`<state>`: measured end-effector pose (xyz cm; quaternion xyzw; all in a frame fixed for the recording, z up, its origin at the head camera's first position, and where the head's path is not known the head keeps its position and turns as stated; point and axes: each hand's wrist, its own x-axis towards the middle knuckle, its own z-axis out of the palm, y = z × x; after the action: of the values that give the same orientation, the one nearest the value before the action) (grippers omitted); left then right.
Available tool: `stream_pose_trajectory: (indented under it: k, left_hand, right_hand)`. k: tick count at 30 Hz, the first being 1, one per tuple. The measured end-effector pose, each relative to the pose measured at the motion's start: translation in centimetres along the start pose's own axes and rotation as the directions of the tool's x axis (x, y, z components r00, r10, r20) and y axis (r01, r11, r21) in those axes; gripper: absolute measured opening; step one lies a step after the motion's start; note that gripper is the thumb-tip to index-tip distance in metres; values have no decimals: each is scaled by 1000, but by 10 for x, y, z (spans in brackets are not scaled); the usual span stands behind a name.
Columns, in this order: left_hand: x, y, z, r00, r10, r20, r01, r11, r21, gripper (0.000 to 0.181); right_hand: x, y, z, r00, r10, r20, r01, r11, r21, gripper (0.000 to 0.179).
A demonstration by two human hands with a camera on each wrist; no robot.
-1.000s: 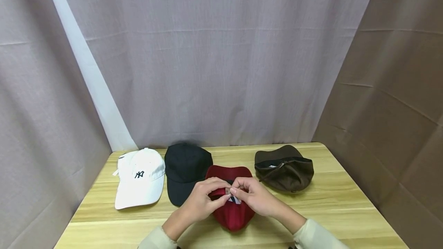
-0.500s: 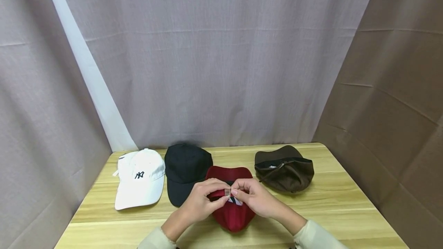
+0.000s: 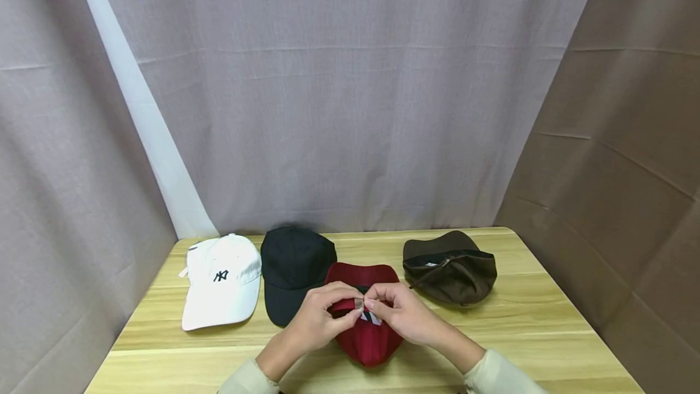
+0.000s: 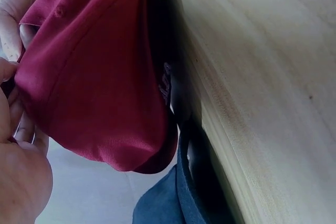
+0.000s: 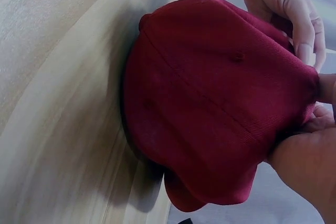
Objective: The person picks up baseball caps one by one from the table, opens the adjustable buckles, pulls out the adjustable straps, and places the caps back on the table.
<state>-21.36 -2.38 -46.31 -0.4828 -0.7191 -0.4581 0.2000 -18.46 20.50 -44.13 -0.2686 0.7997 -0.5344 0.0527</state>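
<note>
A dark red baseball cap [image 3: 369, 348] lies on the table in front of the person, its brim pointing away and its inside partly showing. At its back strap, a small brownish clasp [image 3: 358, 303] shows between the two hands. The left hand [image 3: 317, 319] pinches the strap by the clasp, thumb below and fingers above. Thumb and forefinger of the right hand [image 3: 404, 316] pinch the strap just right of it. Both wrist views show the rounded red crown [image 4: 100, 82], with a stitched eyelet [image 5: 239, 56] on it; much of the strap is hidden there.
On the left lies a white cap [image 3: 232, 272] with a dark logo. Beside it, a black cap [image 3: 295, 260] sits close to the red one. A dark brown cap [image 3: 459, 278] lies inside-up at the right. Grey curtains [image 3: 350, 138] surround the wooden table [image 3: 525, 321].
Both hands stay at the strap in nearly the same place, with only slight finger shifts around the clasp. The other caps have not moved.
</note>
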Motion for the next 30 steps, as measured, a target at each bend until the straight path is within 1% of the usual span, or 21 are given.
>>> stream_pose_trajectory:
  k: [3,9,12,15,18,25,30]
  left_hand:
    - [0,0,0,1000,-22,10,22,1000,14,22]
    - [-1,1,1,998,-52,26,50,997,60,21]
    - [-1,1,1,997,-72,28,70,995,78,22]
    - [-1,3,1,993,-111,38,108,990,86,23]
    - [-3,2,0,991,-126,45,121,988,98,24]
    - [-4,1,-2,994,-104,35,101,992,82,25]
    - [-6,-2,-3,997,-69,31,66,995,74,26]
  right_hand:
    - [1,-1,0,1000,8,-18,-9,1000,-20,19]
    - [3,0,2,999,-12,-40,12,1000,2,12]
    - [3,1,3,999,-15,-48,15,1000,-3,11]
    - [3,2,4,999,-12,-50,12,1000,-1,11]
    - [2,2,4,999,-4,-45,5,1000,11,12]
    - [0,3,2,1000,11,-24,-10,1000,27,15]
    - [-2,3,0,1000,9,4,-9,999,46,20]
